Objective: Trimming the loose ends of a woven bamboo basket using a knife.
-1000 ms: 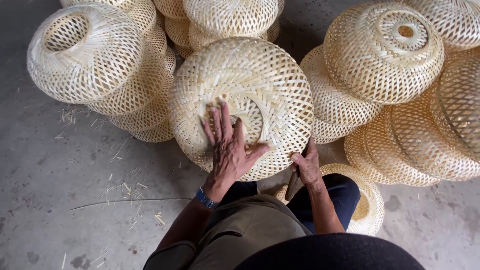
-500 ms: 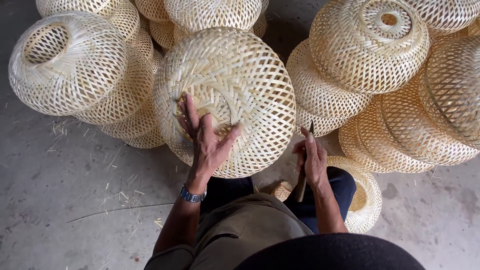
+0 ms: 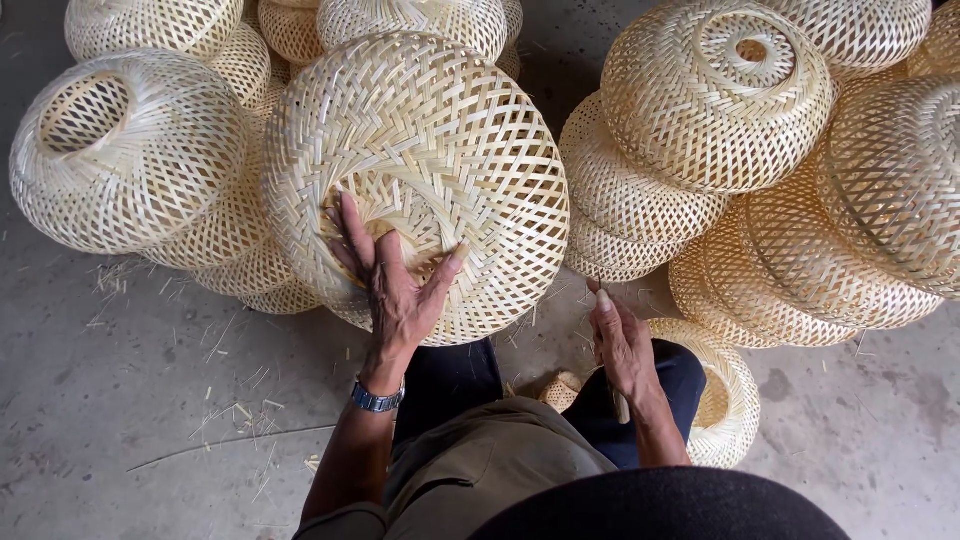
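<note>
On concrete floor (image 3: 120, 400), left hand (image 3: 395, 285) fingers (image 3: 352, 225) spread flat against woven basket (image 3: 420, 170).

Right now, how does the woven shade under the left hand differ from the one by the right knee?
The shade under the left hand shows whole, round and close; the left hand lies spread on it. The shade by the right knee is partly hidden behind the leg, untouched by the right hand. Both are pale open weave.

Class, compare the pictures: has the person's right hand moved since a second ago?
Yes, slightly. The right hand has lifted off the knee and away from the round woven basket that the left hand presses, and now grips a small tool.
</note>
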